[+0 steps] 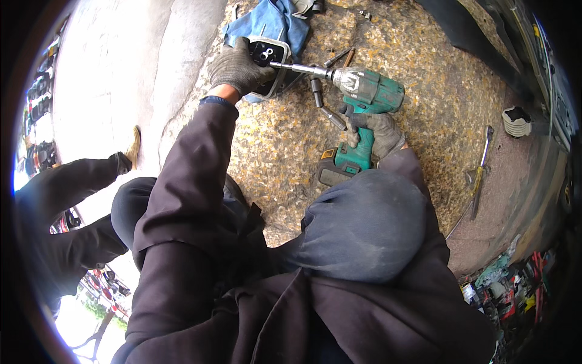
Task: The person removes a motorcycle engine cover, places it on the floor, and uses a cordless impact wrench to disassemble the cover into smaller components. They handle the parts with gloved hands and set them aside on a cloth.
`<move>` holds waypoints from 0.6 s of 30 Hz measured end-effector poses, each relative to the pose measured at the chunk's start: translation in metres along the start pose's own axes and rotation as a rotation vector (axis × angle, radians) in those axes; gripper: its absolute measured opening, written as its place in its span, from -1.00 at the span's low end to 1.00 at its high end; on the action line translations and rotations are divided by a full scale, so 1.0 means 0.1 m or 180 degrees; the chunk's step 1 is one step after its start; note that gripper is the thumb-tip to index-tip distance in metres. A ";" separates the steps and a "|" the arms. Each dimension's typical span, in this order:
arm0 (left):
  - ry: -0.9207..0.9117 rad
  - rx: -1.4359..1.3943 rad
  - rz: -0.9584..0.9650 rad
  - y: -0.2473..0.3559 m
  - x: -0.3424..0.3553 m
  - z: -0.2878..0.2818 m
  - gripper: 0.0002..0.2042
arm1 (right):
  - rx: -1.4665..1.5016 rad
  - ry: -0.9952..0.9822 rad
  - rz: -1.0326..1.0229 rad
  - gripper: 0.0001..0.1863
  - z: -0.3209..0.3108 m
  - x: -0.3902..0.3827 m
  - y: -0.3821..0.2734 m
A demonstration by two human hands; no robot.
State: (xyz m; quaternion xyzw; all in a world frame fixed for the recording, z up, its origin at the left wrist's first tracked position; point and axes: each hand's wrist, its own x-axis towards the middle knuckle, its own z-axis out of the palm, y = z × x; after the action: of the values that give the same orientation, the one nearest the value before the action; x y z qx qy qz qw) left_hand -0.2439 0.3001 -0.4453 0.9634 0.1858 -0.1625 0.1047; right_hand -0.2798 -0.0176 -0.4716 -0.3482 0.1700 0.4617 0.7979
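Holding one driver point(377, 88), the right hand point(386, 134) sits right of the one tray point(271, 41), the driver's shaft point(302, 69) reaching its rim. The left hand point(238, 68) covers the tray's left edge; whether gripping, I can't tell. At least four bits point(316, 92) lie right of the tray.

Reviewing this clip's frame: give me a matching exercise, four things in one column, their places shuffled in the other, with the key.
Things:
1. Cordless impact wrench
2. Left hand
3. Blue cloth
4. Pale ribbed container

Places:
A. Against the light-rimmed black part, in a grey glove
B. Toward the right side of the view
C. Gripped in the gloved right hand
D. Bunched at the top edge

Pairs: 1-C, 2-A, 3-D, 4-B
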 end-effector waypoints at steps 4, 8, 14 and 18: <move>0.0112 -0.0530 0.0296 -0.23 0.08 0.06 -0.17 | -0.0145 -0.0031 -0.0102 -0.61 -0.08 -0.08 -0.02; 0.0000 -0.1795 0.0077 -0.60 0.15 0.17 -0.20 | -0.0052 0.0040 -0.0107 -0.61 -0.19 -0.13 0.07; -0.0024 -0.2930 -0.0135 -0.87 0.02 0.27 -0.13 | 0.0184 0.0334 -0.0389 -0.61 -0.35 -0.13 0.32; -0.0066 -0.2794 -0.0051 -0.90 -0.01 0.29 -0.13 | 0.0189 0.0953 -0.0055 -0.63 -0.48 -0.10 0.36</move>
State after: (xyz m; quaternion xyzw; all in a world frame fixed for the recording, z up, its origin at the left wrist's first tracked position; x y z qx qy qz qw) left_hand -0.2879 0.3736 -0.4841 0.8244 0.2437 -0.0785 0.5047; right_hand -0.3134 -0.0463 -0.5137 -0.3908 0.2977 0.3924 0.7776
